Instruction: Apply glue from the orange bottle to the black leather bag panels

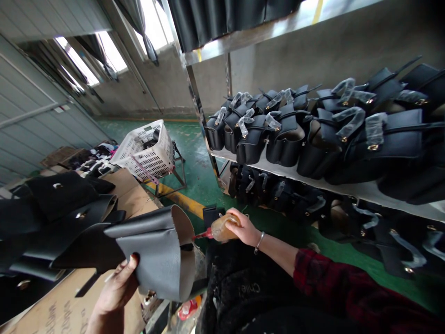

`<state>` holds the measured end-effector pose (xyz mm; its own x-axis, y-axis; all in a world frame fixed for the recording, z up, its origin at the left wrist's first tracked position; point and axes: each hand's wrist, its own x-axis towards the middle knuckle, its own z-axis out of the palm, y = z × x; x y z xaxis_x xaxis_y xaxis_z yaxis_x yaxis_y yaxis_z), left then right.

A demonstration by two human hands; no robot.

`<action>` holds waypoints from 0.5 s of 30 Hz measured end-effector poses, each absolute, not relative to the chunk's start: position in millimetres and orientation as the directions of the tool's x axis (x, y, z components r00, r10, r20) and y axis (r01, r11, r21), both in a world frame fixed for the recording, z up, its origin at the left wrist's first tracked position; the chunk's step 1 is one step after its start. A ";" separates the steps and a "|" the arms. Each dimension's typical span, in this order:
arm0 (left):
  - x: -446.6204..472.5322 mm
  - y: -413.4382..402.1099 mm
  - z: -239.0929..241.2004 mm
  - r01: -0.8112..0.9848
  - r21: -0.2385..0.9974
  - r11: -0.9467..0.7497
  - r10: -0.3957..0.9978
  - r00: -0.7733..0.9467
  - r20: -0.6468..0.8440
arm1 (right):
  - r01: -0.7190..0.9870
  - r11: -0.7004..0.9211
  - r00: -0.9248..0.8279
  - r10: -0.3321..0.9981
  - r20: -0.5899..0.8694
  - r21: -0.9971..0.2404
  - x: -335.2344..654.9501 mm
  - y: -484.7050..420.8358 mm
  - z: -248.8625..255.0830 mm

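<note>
My left hand point(120, 285) grips a black leather bag body point(153, 255) by its lower left side, thumb on the outer face. The bag lies tilted on its side, its open mouth with a tan lining facing right. In my right hand point(243, 227) is a squeeze glue bottle point(224, 228), amber and see-through, with a red nozzle. The nozzle tip points left at the rim of the bag's mouth; whether it touches the edge I cannot tell. My left fingers are partly hidden behind the bag.
Several black leather bags and pieces point(69, 204) are piled on cardboard point(128, 185) at left. Beyond stands a white plastic basket point(153, 160) on a metal stand. At right, a rack shelf point(274, 172) bears rows of black bags point(252, 139) with wrapped straps.
</note>
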<state>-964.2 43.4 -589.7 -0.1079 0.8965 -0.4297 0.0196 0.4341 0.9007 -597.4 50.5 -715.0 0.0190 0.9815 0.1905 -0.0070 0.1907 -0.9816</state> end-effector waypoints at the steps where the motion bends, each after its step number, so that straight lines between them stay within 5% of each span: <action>1: -964.9 43.7 -590.1 0.019 0.900 0.436 0.895 -0.113 -0.431 | -0.008 0.191 0.004 0.982 0.191 -0.982 -597.6 47.5 -717.2; 15: -969.1 51.7 -593.0 0.048 0.896 0.441 0.894 -0.113 -0.434 | 0.215 0.473 0.053 0.868 0.494 -0.854 -589.7 68.9 -704.6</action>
